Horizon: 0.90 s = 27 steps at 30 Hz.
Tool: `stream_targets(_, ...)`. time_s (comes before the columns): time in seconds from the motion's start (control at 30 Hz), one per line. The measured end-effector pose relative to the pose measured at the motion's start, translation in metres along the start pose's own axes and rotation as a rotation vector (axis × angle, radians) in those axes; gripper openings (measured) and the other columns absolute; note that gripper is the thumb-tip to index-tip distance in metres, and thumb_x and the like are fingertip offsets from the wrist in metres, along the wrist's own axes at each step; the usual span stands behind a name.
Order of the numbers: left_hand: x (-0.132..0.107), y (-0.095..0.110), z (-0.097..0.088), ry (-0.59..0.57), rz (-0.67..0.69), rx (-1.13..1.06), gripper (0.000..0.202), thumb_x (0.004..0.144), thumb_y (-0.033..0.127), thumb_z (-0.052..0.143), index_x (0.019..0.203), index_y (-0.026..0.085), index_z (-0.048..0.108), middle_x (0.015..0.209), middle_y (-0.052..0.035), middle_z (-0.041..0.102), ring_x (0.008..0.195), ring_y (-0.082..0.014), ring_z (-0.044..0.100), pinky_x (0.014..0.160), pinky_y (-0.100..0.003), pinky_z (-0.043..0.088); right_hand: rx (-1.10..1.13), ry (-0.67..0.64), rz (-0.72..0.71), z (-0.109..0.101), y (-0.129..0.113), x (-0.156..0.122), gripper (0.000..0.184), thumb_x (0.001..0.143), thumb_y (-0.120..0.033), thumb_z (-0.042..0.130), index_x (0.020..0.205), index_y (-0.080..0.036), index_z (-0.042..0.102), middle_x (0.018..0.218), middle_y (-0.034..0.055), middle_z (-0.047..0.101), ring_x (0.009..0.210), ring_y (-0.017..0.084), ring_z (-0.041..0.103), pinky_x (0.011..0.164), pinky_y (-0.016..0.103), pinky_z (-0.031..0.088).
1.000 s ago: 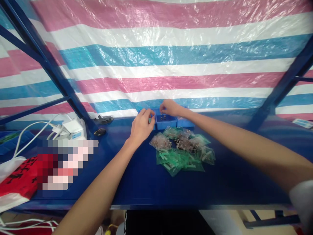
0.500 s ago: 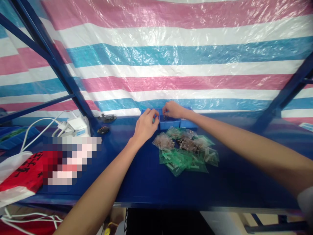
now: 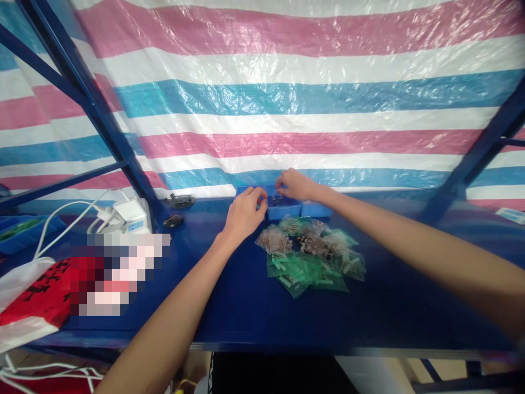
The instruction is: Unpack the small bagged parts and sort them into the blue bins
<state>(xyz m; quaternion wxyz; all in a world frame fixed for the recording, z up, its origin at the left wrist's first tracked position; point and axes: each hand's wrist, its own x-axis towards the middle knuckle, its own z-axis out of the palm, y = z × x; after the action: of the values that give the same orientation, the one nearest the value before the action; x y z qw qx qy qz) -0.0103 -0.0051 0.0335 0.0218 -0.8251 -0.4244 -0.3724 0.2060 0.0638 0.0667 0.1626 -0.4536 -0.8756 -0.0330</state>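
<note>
My left hand (image 3: 248,210) is at the left blue bin, fingers curled in toward the thumb; whatever lies between them is too small to make out. Over the middle blue bin (image 3: 284,213), my right hand (image 3: 296,186) has its fingertips pinched together near a few small dark parts (image 3: 277,200) inside. What the pinch holds, if anything, cannot be seen. Another blue bin (image 3: 316,209) stands to the right, partly below my right wrist. In front of the bins lies a pile of clear and green plastic bags (image 3: 305,271) with small metal-looking and pale pieces in them.
A dark computer mouse (image 3: 173,220) and a black item (image 3: 180,200) lie left of my left hand. Farther left are a white power strip (image 3: 137,221) with cables, a red and white bag (image 3: 45,290) and a blue tray (image 3: 28,232). Blue frame posts (image 3: 102,131) flank the striped sheet.
The view has tilted slightly upward. My right hand has shifted a little to the right over the middle bin, showing more of the dark parts. My left hand stays in place, still curled.
</note>
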Motion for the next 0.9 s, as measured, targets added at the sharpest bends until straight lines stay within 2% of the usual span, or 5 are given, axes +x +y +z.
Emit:
stream_targets(0.1, 0.001, 0.0, -0.004, -0.074, 0.04, -0.028, 0.016, 0.093, 0.02, 0.054, 0.101, 0.02, 0.067, 0.084, -0.0025, 0.066, 0.074, -0.0173, 0.061, 0.069, -0.029, 0.045, -0.061, 0.085, -0.004, -0.016, -0.013, -0.037, 0.018, 0.093, -0.023, 0.057, 0.093, -0.016, 0.074, 0.095, 0.0117, 0.071, 0.097, 0.029, 0.06, 0.087, 0.04, 0.042)
stream_targets(0.2, 0.001, 0.003, -0.004, -0.283, 0.097, -0.137, 0.016, 0.093, 0.025, 0.056, 0.098, 0.019, 0.07, 0.081, -0.0023, 0.069, 0.072, -0.0163, 0.062, 0.064, -0.027, 0.043, -0.1, 0.189, -0.079, -0.025, -0.032, -0.088, 0.024, 0.099, -0.025, 0.05, 0.095, -0.016, 0.072, 0.09, 0.0112, 0.069, 0.089, 0.027, 0.06, 0.084, 0.042, 0.044)
stream_targets(0.37, -0.005, 0.022, 0.004, -0.528, 0.182, -0.238, 0.023, 0.09, 0.04, 0.066, 0.098, 0.021, 0.074, 0.089, -0.0028, 0.07, 0.077, -0.0171, 0.065, 0.069, -0.029, 0.047, -0.014, 0.114, -0.086, -0.014, -0.055, -0.147, 0.023, 0.101, -0.024, 0.049, 0.106, -0.018, 0.072, 0.1, 0.0112, 0.072, 0.096, 0.028, 0.064, 0.09, 0.045, 0.047)
stream_targets(0.77, -0.017, 0.035, 0.02, -0.469, 0.178, -0.087, 0.035, 0.09, 0.03, 0.061, 0.123, 0.018, 0.065, 0.105, -0.0075, 0.067, 0.097, -0.0249, 0.065, 0.085, -0.037, 0.051, 0.146, 0.026, -0.032, 0.005, -0.053, -0.149, 0.025, 0.101, -0.021, 0.049, 0.109, -0.019, 0.073, 0.106, 0.0102, 0.073, 0.099, 0.027, 0.066, 0.086, 0.043, 0.051)
stream_targets(0.9, -0.019, 0.038, 0.021, -0.476, 0.209, -0.034, 0.026, 0.094, 0.032, 0.055, 0.111, 0.018, 0.07, 0.102, -0.0079, 0.064, 0.095, -0.0243, 0.065, 0.08, -0.035, 0.052, 0.174, 0.056, 0.002, 0.007, -0.049, -0.148, 0.025, 0.1, -0.021, 0.05, 0.109, -0.02, 0.073, 0.109, 0.0093, 0.074, 0.102, 0.028, 0.066, 0.086, 0.043, 0.052)
